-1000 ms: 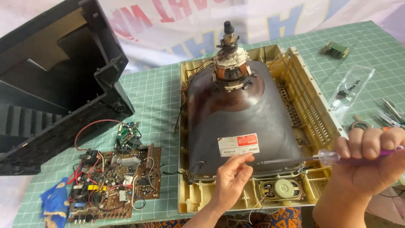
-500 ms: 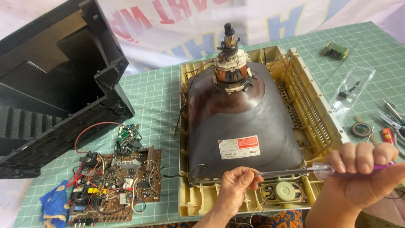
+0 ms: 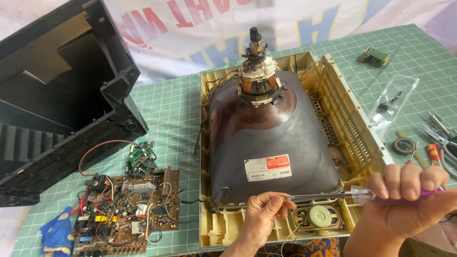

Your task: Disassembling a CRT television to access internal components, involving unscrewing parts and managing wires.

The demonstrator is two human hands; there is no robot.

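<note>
We're working low in the frame: right hand (image 3: 409,200) fisted around the screwdriver (image 3: 333,195), left hand (image 3: 262,214) pinching its tip, apparently at the picture tube's (image 3: 271,138) lower-edge screw. Next needs steady seating.

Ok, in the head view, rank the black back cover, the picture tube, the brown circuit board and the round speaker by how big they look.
1. Black back cover and picture tube: look alike, no ranking.
2. Brown circuit board.
3. Round speaker.

On the bench sit one picture tube (image 3: 271,143), one cream front frame (image 3: 352,123), one black back cover (image 3: 62,104), three circuit boards, one speaker (image 3: 318,216) and one screwdriver (image 3: 333,195).
</note>
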